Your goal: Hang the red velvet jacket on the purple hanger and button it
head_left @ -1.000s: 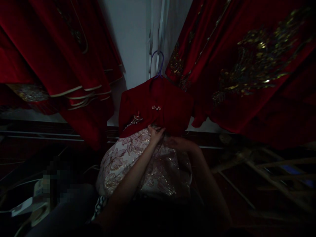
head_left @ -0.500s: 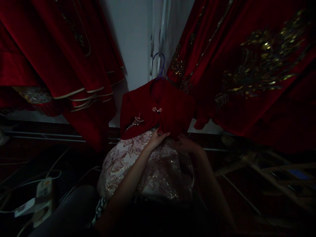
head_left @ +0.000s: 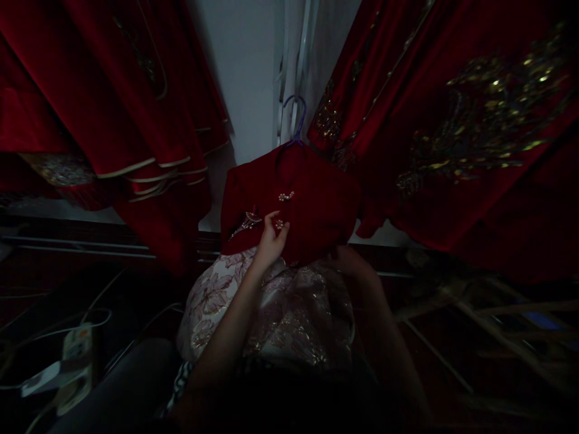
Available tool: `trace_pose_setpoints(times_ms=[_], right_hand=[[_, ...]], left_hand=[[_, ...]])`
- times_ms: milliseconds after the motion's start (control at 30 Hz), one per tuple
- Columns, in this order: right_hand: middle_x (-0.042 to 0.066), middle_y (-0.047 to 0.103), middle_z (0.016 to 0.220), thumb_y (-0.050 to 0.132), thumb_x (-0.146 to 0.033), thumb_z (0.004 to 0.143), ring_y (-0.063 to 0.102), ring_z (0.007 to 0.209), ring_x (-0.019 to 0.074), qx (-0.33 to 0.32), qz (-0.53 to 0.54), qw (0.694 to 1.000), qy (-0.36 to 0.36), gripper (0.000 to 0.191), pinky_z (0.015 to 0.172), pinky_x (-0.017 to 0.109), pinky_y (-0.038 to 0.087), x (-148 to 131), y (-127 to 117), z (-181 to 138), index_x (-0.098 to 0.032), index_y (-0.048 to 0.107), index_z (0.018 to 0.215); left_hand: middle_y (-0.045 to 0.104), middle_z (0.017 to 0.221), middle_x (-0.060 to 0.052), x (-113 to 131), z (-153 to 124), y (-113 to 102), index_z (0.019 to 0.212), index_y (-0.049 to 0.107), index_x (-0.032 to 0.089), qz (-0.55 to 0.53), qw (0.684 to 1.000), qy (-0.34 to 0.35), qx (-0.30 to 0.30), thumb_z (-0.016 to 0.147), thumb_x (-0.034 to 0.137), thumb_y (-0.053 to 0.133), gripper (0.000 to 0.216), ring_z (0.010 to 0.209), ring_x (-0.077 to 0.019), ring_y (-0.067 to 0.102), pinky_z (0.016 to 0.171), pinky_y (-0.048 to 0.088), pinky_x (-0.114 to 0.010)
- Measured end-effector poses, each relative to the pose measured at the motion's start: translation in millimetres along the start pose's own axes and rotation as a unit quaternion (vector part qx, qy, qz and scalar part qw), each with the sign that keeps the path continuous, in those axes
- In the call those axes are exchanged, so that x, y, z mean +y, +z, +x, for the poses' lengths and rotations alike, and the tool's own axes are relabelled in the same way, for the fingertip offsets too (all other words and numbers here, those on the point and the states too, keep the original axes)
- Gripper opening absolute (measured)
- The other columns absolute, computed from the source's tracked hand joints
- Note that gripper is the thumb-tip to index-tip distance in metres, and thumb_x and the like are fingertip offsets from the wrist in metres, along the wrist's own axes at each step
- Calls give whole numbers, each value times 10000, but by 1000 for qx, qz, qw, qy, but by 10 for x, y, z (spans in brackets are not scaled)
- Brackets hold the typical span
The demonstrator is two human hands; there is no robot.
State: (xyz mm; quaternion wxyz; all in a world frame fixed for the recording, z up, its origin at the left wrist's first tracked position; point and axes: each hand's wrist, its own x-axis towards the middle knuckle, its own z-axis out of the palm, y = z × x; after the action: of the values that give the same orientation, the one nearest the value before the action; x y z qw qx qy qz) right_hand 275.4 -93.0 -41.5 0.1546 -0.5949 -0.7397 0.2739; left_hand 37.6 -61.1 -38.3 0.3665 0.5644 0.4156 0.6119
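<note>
A short red jacket (head_left: 316,211) hangs on a purple hanger (head_left: 299,120) over a pale dress skirt with a shiny floral pattern (head_left: 217,295). A beaded clasp (head_left: 286,196) sits at the upper front, and a beaded brooch (head_left: 248,222) with a red tip is on the left side. My left hand (head_left: 272,242) lies against the jacket front, thumb and forefinger apart around a lower beaded ornament (head_left: 279,224). My right hand (head_left: 350,262) is at the jacket's lower right hem; its fingers are lost in shadow and cloth.
Red garments with pale piping (head_left: 149,120) hang at left, and a red garment with gold sequins (head_left: 479,120) hangs at right. A power strip (head_left: 76,361) with cords lies lower left. Wooden slats (head_left: 488,331) are at lower right. The light is dim.
My left hand has let go of the jacket's lower front edge and moved up and left to the lower ornament. The jacket front now hangs flatter. My right hand stays near the hem.
</note>
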Motion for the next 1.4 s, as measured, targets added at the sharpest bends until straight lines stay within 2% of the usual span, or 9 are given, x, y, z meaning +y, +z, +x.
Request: trace_pose_setpoints(times_ms=[133,233,333,467,733,900,1067,1200,1400], right_hand=[[80,715,1009,613,-377,804,674,921,223,-73,102,992,-19,274,843,367,534,-200,-25,-137,-202,671,1006],[85,668,1115,594,-390,827,662,925,181,25,165,982,-87,359,818,345,551,-487,28,-142,-212,597,1139],[104,571,1235,603,-415,822,640,895,166,140,184,963,-139,503,697,310,568,-734,128,-89,-248,479,1279],[88,567,1059,603,-432,823,589,773,148,245,138,948,-147,396,593,270,533,-839,233,-30,-217,547,1151],[52,577,931,617,-357,812,587,731,133,224,155,950,-155,243,603,257,515,-846,433,64,-204,530,979],[19,611,837,631,-370,797,620,717,140,219,216,943,-129,272,580,243,510,-848,459,99,-208,485,960],[42,645,922,597,-296,822,620,746,132,236,202,940,-143,171,630,247,515,-812,368,71,-208,576,967],[51,663,1007,568,-275,844,632,785,130,224,198,942,-151,171,676,257,526,-804,345,57,-219,643,988],[40,687,996,591,-296,840,661,832,136,208,264,931,-142,180,692,251,534,-848,280,4,-219,621,1000]], left_hand=[[638,781,0,-201,95,-184,981,592,200,69,997,-18,-5,753,337,668,277,709,-149,602,706,476,-263],[634,708,7,-108,65,-218,832,629,185,57,994,-19,-87,767,398,648,224,637,-136,579,612,454,-234],[659,717,-4,93,-21,-166,808,649,181,-1,971,-61,-233,824,510,552,343,647,-139,600,580,457,-230],[695,756,-31,248,-89,-121,816,679,171,-61,941,-114,-313,824,582,514,442,682,-151,634,578,470,-232],[561,517,26,220,-34,-200,612,644,127,27,966,-106,-235,701,533,683,418,473,-70,460,455,311,-187],[664,678,-15,170,-21,-179,728,686,136,16,974,-82,-210,786,505,605,382,605,-114,573,585,433,-219],[627,1063,-84,-146,109,-327,1041,642,182,126,990,54,-11,815,402,603,317,1003,-196,589,894,465,-329],[455,1250,-138,-554,330,-474,1268,419,174,220,959,99,150,683,367,743,695,1127,-231,496,968,427,-384],[576,872,-34,-782,630,-626,1079,462,179,208,972,93,53,836,282,558,281,770,-134,577,750,467,-283]])
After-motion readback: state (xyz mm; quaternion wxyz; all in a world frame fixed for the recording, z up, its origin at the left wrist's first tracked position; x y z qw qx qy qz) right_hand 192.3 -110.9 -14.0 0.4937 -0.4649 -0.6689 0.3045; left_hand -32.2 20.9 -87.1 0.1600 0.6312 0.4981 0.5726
